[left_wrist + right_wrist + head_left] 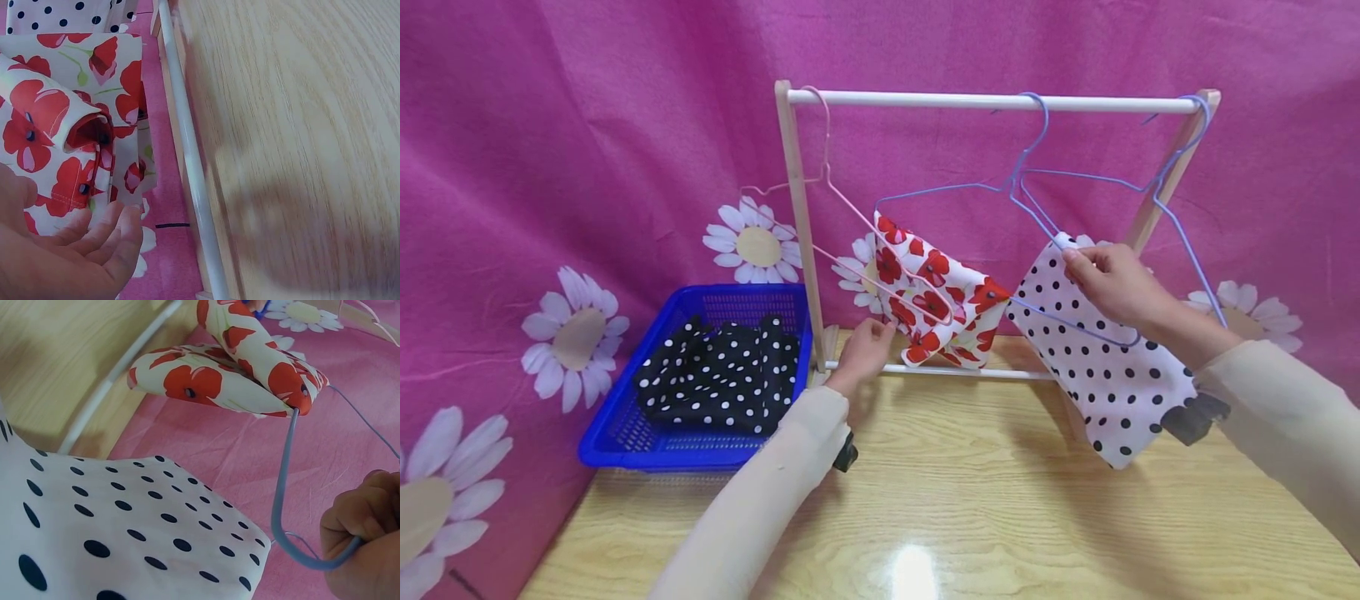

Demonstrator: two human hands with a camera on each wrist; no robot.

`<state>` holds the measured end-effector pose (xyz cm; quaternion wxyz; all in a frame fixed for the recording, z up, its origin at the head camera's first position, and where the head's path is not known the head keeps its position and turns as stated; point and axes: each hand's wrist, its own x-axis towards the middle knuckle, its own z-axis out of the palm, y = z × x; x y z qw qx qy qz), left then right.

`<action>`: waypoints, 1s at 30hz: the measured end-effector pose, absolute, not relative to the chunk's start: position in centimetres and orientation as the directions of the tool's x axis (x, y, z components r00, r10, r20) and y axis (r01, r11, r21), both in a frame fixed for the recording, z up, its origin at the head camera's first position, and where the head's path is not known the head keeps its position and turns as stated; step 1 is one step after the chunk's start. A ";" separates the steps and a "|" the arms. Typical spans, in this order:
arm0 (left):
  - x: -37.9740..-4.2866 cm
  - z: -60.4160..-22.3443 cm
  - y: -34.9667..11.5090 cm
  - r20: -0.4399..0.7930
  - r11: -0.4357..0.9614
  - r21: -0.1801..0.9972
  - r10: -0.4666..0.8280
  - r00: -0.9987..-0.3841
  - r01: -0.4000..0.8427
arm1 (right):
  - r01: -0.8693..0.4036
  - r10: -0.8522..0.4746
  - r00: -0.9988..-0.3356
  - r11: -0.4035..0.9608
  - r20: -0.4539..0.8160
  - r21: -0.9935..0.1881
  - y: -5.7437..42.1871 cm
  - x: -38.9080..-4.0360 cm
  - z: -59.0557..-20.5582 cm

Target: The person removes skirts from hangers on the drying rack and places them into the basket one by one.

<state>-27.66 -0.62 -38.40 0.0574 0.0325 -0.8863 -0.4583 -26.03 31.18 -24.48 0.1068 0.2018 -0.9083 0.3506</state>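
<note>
Matt floral cloth point(964, 292) beside the left hand point(867, 348); smooth, plastic-looking hanger point(282, 470) in the right hand point(1116, 279); wood-grain tabletop point(955, 475) (glossy where light reflects) below both.

Floral garment point(936, 267) – white with red flowers, dark buttons – bunched over the left part of the blue hanger point(1024, 153). I pinch its right shoulder with my right hand point(1112, 282); left hand point(863, 352) just beside garment.
</note>
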 end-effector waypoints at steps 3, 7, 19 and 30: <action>-27.7 -38.7 -0.4 0.040 0.545 0.838 -0.120 -0.992 -0.032 | -0.455 -0.309 -0.890 0.655 0.336 -0.603 30.9 -26.2 -24.6; -27.8 -39.1 -0.1 0.003 0.486 0.872 -0.114 -0.994 -0.053 | -0.457 -0.310 -0.889 0.640 0.337 -0.617 30.5 -26.4 -24.6; -28.2 -39.5 1.1 -0.170 0.155 0.970 -0.121 -0.978 -0.188 | -0.466 -0.314 -0.884 0.650 0.346 -0.600 29.4 -26.0 -24.3; -28.9 -39.4 1.7 -0.334 -0.206 0.929 -0.103 -0.937 -0.308 | -0.469 -0.315 -0.883 0.627 0.348 -0.623 28.6 -26.2 -24.5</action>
